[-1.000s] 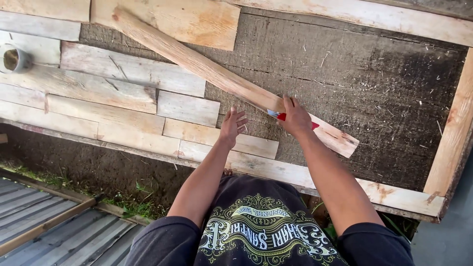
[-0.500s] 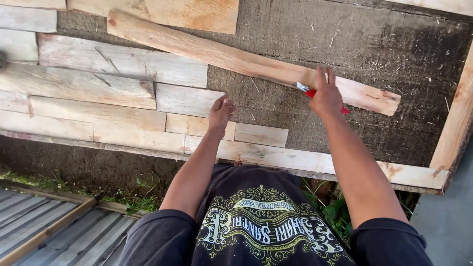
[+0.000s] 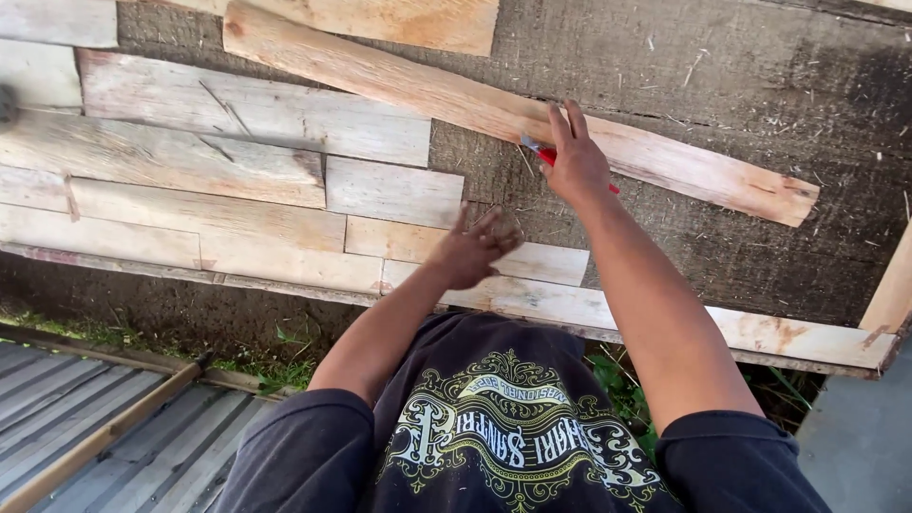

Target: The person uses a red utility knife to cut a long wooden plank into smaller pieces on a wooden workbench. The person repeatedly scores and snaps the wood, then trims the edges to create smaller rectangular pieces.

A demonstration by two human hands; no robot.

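An outdoor woodworking spot, a yard rather than an indoor shop. Rough pale wooden planks (image 3: 218, 166) lie fitted in rows on a dark, gritty board (image 3: 722, 85) across the upper frame; grass and weeds (image 3: 285, 366) grow below its edge, and grey corrugated metal sheeting (image 3: 85, 427) fills the lower left.

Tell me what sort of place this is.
Probably an outdoor, makeshift carpentry spot: pale rough-sawn wooden boards laid on a dark weathered panel, green weeds on bare ground, and grey corrugated metal sheeting alongside.
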